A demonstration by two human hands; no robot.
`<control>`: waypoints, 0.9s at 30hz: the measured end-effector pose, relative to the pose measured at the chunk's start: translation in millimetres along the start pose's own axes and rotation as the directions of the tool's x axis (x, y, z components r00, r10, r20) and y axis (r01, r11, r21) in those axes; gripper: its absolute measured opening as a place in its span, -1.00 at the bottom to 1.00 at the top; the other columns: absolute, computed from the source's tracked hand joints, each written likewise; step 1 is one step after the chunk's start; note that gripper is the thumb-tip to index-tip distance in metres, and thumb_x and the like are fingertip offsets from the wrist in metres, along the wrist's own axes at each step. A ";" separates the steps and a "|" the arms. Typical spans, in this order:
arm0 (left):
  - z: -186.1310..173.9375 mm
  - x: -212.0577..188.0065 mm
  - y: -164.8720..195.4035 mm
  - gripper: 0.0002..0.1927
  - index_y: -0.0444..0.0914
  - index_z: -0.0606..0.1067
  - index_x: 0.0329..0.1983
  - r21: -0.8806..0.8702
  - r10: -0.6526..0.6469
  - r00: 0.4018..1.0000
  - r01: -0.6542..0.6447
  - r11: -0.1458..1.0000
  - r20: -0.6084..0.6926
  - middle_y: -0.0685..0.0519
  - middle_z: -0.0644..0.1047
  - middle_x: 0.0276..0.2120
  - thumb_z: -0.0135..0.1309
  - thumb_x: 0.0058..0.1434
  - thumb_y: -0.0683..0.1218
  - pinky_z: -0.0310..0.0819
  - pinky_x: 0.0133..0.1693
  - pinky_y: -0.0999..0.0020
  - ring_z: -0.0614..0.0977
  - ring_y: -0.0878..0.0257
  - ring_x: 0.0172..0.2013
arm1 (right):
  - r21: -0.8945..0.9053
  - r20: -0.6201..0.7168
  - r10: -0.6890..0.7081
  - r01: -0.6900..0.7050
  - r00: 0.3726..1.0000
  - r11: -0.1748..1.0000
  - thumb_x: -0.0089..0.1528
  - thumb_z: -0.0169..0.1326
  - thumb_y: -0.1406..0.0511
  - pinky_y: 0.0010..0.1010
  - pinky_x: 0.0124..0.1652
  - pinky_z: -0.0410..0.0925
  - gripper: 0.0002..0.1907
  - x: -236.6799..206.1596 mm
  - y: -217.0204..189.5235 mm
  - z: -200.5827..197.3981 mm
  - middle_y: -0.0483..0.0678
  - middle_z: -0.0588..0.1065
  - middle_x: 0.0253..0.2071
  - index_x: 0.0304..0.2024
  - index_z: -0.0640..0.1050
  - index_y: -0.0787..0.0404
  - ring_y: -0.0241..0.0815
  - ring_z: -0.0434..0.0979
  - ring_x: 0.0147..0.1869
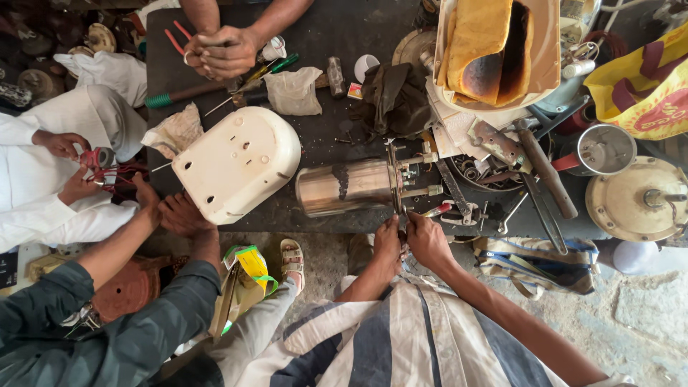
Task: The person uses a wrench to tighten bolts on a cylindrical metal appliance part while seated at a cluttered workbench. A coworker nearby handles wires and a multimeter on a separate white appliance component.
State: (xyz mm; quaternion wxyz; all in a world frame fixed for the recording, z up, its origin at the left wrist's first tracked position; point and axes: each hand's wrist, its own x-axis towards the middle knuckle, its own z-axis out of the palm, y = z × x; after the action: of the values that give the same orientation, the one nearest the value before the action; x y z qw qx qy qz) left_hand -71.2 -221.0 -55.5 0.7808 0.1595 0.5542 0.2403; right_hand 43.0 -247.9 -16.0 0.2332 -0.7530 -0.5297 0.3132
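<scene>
A shiny steel cylinder (344,188) lies on its side on the dark workbench (337,29). A thin metal plate (393,179) with bolts stands at its right end. My left hand (388,245) and my right hand (428,240) meet at the bench's near edge, both closed around the lower end of that plate. What is pinched between the fingers is hidden. A red-handled tool (438,209) lies just right of my hands.
A cream plastic housing (236,161) lies left of the cylinder, with a green-sleeved person's hands (179,213) at its edge. Another person's hands (218,51) work at the far side, and a person in white (68,168) holds red pliers. Tools, rags and metal parts crowd the right.
</scene>
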 end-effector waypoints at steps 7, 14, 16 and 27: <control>1.8 -0.4 -6.6 -0.67 -0.22 0.46 -0.24 0.039 0.049 0.992 -0.045 0.998 -0.113 0.13 0.34 -0.63 -0.09 0.47 0.11 0.09 -0.69 0.34 0.27 0.34 -0.73 | -0.038 -0.045 -0.032 0.030 0.998 0.999 0.35 -0.11 0.31 0.08 -0.05 0.37 -0.63 -13.3 8.6 18.0 0.31 0.57 -0.22 0.13 0.50 0.35 0.32 0.56 -0.12; 8.9 -1.6 -16.7 -0.69 -0.22 0.49 -0.24 0.048 0.101 0.982 -0.095 0.994 -0.158 0.15 0.34 -0.61 0.00 0.45 0.10 0.08 -0.63 0.35 0.27 0.37 -0.66 | -0.012 -0.113 0.016 -0.017 0.993 1.000 0.32 -0.10 0.28 0.06 -0.02 0.36 -0.61 -25.9 3.9 10.3 0.31 0.58 -0.16 0.11 0.52 0.35 0.32 0.55 -0.06; 11.0 -0.5 -12.9 -0.69 -0.24 0.49 -0.24 0.043 0.120 0.982 -0.115 0.992 -0.146 0.15 0.33 -0.61 0.00 0.45 0.09 0.08 -0.62 0.34 0.28 0.36 -0.65 | 0.028 -0.061 0.157 -0.156 0.986 0.987 0.33 -0.10 0.24 0.05 0.01 0.36 -0.61 -19.1 2.2 7.4 0.29 0.58 -0.13 0.11 0.55 0.29 0.32 0.56 -0.02; -0.5 -12.9 4.1 -0.70 -0.21 0.51 -0.12 -0.114 -0.105 0.966 0.080 0.990 -0.236 0.08 0.43 -0.50 -0.01 0.41 0.11 0.19 -0.56 0.25 0.40 0.27 -0.56 | 0.103 0.000 0.206 -0.205 0.979 0.973 0.38 -0.12 0.21 0.09 -0.06 0.36 -0.66 -13.8 3.0 36.2 0.32 0.57 -0.23 -0.07 0.58 0.32 0.35 0.55 -0.08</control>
State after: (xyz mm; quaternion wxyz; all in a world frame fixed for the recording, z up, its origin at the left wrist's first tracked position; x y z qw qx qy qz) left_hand -76.0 -224.7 -43.4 0.7253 0.0622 0.6385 0.2498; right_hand 15.6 -261.3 -40.1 0.2404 -0.7924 -0.4310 0.3585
